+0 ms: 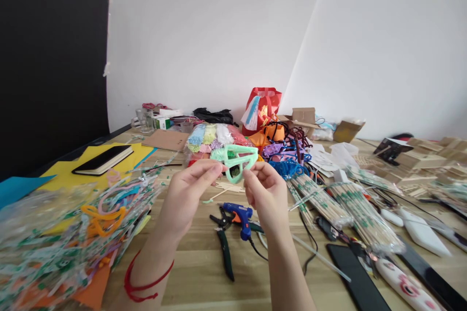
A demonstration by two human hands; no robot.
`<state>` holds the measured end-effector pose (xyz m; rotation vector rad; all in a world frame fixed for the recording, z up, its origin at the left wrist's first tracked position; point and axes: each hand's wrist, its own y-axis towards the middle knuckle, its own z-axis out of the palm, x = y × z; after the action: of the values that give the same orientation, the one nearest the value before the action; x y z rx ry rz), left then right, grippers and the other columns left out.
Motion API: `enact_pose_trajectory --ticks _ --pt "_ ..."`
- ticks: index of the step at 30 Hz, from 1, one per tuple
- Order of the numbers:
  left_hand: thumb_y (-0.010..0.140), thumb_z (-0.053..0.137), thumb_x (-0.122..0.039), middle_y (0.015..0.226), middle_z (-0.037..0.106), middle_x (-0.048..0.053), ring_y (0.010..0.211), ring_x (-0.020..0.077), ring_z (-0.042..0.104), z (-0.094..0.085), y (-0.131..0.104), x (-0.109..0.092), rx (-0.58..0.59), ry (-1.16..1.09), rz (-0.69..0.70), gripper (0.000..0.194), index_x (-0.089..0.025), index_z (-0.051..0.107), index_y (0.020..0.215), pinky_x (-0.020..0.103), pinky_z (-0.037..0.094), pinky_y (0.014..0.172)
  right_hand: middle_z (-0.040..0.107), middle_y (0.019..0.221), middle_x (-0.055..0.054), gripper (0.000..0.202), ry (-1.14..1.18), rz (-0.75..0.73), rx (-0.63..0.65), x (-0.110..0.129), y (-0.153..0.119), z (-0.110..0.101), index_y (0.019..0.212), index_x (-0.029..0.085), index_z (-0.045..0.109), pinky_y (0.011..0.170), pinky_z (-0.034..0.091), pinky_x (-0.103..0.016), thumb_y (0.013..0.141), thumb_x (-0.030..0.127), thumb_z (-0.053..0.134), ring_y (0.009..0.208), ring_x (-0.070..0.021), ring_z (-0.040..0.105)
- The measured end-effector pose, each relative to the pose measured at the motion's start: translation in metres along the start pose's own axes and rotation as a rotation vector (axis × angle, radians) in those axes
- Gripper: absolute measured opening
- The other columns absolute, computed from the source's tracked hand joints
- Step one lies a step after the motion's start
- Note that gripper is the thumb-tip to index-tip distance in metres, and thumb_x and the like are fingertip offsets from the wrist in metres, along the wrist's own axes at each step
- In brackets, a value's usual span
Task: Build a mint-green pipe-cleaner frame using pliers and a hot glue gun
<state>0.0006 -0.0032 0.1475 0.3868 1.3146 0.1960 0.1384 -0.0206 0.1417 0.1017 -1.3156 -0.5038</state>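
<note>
You have the light green frame [239,161] pinched between both hands, fingertips narrowed onto it: your left hand [191,192] takes its left edge, your right hand [268,192] its lower right side. It is raised in front of you, above the table. Holding it by the edges probably leaves its openings uncovered and spares a thin, seemingly soft outline from bending.

Below the grip, between your forearms, lie the blue glue gun [245,226] and the dark-handled cutters [224,248], perhaps placed there to be within reach of either hand. Just beyond the grip sits a bag of coloured bits [207,138], partly hidden by the frame.

The wood-grained table [197,272] is crowded on both sides. Left of the grip spreads a heap of wrapped strips [91,233], with a black notebook [104,159] on yellow sheets [80,158] behind it; right of it lie bagged sticks [365,216]. Farther beyond, a red bag [264,107] stands near the pale wall [219,34], and a dark panel [51,58] fills the far left.
</note>
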Motion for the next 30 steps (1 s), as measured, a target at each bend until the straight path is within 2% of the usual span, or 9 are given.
enact_pose_trajectory --ticks 4,9,11,14,18,25,30 --pt "0.074 0.069 -0.031 0.098 0.063 0.004 0.103 0.0187 0.055 0.0021 0.0 0.0016 0.008 0.087 0.064 0.012 -0.023 0.075 0.079 0.025 0.045 0.084 0.059 0.053 0.005 0.021 -0.027 0.034 0.089 0.0052 -0.0045 0.0016 0.079 0.018 0.051 0.026 0.027 -0.013 0.078 0.034 0.063 0.028 -0.0035 0.04" --pt "0.075 0.067 -0.034 0.119 0.058 0.006 0.121 0.0221 0.046 0.0027 0.0015 0.0051 0.037 0.203 0.047 0.016 -0.024 0.075 0.085 0.028 0.041 0.096 0.061 0.061 0.003 0.02 -0.007 0.035 0.101 0.0069 -0.0042 0.0025 0.079 0.017 0.054 0.028 0.038 -0.016 0.076 0.033 0.065 0.035 -0.0062 0.05" --pt "0.077 0.066 -0.034 0.115 0.063 0.006 0.119 0.0219 0.048 0.0026 0.0023 0.0065 0.077 0.182 0.02 0.018 -0.024 0.075 0.088 0.03 0.04 0.098 0.062 0.064 0.002 0.02 0.01 0.02 0.102 0.006 -0.0036 0.0032 0.079 0.017 0.055 0.03 0.042 -0.017 0.075 0.033 0.066 0.04 -0.0082 0.054" --pt "0.079 0.063 -0.034 0.102 0.07 0.005 0.106 0.0211 0.058 0.0031 0.0032 0.0071 0.12 0.121 -0.036 0.02 -0.023 0.074 0.091 0.032 0.043 0.095 0.064 0.066 0.0 0.02 0.028 0.003 0.078 0.005 -0.0044 0.0047 0.08 0.017 0.055 0.034 0.047 -0.019 0.075 0.032 0.067 0.047 -0.0119 0.061" --pt "0.079 0.064 -0.033 0.097 0.072 0.005 0.096 0.0206 0.062 0.0043 0.0032 0.006 0.083 0.187 0.004 0.02 -0.019 0.074 0.088 0.031 0.046 0.09 0.065 0.073 0.001 0.025 0.042 -0.079 -0.018 0.0053 -0.0081 0.0054 0.084 0.021 0.047 0.04 0.053 -0.021 0.074 0.027 0.069 0.057 -0.0146 0.066" --pt "0.079 0.063 -0.033 0.094 0.071 0.005 0.094 0.0203 0.062 0.0056 0.0019 0.0059 0.071 0.274 0.067 0.02 -0.02 0.074 0.089 0.031 0.046 0.088 0.063 0.098 -0.008 0.013 -0.31 -0.322 0.04 0.0005 -0.0096 0.0036 0.09 0.019 0.064 0.061 0.06 -0.028 0.077 0.021 0.063 0.076 -0.0159 0.065" --pt "0.077 0.064 -0.033 0.096 0.071 0.006 0.098 0.0222 0.061 0.0076 0.0004 0.005 0.018 0.358 0.11 0.018 -0.021 0.075 0.086 0.033 0.044 0.092 0.067 0.096 -0.009 0.012 -0.443 -0.482 -0.025 -0.0027 -0.0091 0.0054 0.083 0.019 0.069 0.065 0.061 -0.029 0.081 0.018 0.058 0.081 -0.0182 0.066"
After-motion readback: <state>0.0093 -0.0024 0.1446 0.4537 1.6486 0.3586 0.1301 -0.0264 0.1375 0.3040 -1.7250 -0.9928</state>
